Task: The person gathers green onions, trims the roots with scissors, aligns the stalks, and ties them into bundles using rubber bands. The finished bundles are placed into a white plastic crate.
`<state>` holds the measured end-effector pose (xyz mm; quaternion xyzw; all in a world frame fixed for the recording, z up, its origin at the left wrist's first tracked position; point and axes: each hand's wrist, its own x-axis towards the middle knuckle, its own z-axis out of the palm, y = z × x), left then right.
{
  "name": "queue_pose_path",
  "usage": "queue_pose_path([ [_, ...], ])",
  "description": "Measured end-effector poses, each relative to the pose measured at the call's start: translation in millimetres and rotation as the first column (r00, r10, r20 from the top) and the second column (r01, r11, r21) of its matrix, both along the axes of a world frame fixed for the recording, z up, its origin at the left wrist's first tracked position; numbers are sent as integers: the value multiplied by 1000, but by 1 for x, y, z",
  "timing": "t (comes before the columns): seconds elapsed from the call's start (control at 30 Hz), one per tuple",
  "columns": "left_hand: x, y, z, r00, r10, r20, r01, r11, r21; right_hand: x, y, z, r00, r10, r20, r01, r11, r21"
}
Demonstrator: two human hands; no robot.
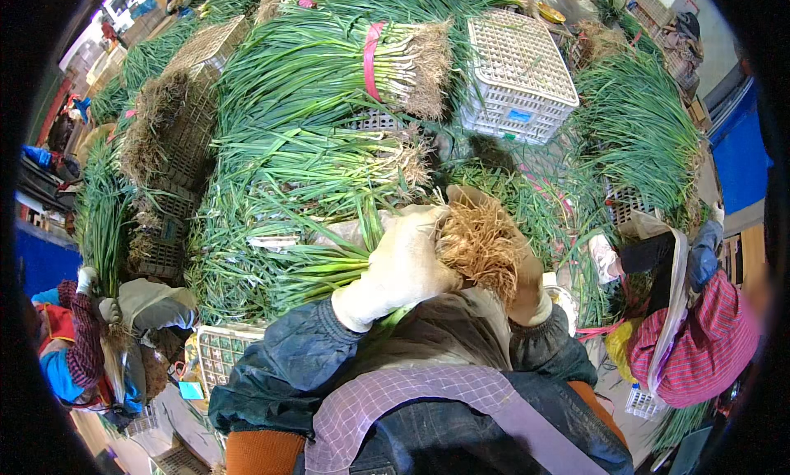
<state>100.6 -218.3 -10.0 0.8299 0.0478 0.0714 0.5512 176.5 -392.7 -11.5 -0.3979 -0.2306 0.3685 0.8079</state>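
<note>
White-gloved, my left hand (pixel 401 262) closes round the stems of a bunch of green onions (pixel 327 268) at lap height. Their leaves point left and their brown, fibrous root mass (pixel 478 247) points right. My right hand (pixel 528 268), in a soiled glove, lies against the right side of the roots; its fingers are partly hidden behind them. Just beyond, a loose bunch of green onions (pixel 321 160) lies on a heap of leaves, roots to the right. Farther off is a large bunch (pixel 308 74) tied with a red band (pixel 372 61).
An upturned white plastic crate (pixel 521 74) stands beyond my right hand. Leaf scraps (pixel 531 203) and pink ribbon cover the floor there. Stacked crates (pixel 185 129) with onions are at left. One person (pixel 74 351) works at the left, another (pixel 697 339) at the right.
</note>
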Motion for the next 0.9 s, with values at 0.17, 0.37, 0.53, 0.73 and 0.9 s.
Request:
queue_pose_path([
  [0.17, 0, -18, 10, 977, 202, 72, -215, 927, 308, -24, 13, -3, 846, -409, 343, 442, 897, -22],
  [0.37, 1, 5, 16, 998, 57, -23, -60, 983, -174, -11, -9, -41, 851, -368, 374, 467, 858, -217],
  [0.53, 13, 15, 8, 995, 90, -50, -97, 979, -181, -12, -1, -49, 905, -422, 50, 425, 891, -160],
  [0.73, 11, 6, -1, 974, 139, 178, -154, 985, 74, -4, -3, -55, 884, -429, 184, 459, 872, -172],
  [0.9, 1, 4, 9, 970, 115, 215, -173, 945, 276, -6, 3, -38, 883, -457, 109, 468, 875, -124],
])
